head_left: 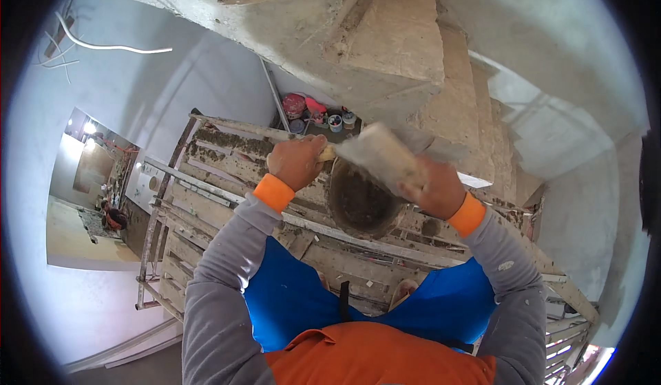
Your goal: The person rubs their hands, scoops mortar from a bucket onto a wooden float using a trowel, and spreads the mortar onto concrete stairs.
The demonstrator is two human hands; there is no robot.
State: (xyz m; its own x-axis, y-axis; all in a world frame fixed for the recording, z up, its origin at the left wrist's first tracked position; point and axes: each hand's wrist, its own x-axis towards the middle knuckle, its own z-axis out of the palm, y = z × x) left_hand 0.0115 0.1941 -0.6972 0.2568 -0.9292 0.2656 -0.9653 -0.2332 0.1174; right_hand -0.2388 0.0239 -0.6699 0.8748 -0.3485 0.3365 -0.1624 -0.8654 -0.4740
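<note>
My left hand (297, 161) is closed around a short yellowish wooden handle (326, 154), left of the bucket's rim. The working end of that tool cannot be made out. My right hand (437, 187) grips a pale, flat rectangular plastering float (380, 152), smeared by motion and tilted over the bucket. Between my hands and below them stands a dark round bucket (334, 209) with grey-brown mortar (361, 202) in it. The float hides the bucket's far rim.
I am over a plank scaffold (330, 261) spattered with mortar, its metal frame (162, 206) at the left. Rough concrete stairs (392, 48) rise ahead. Paint pots (335, 123) and a red bag (294, 104) lie below. White cable (124, 48) hangs from the left wall.
</note>
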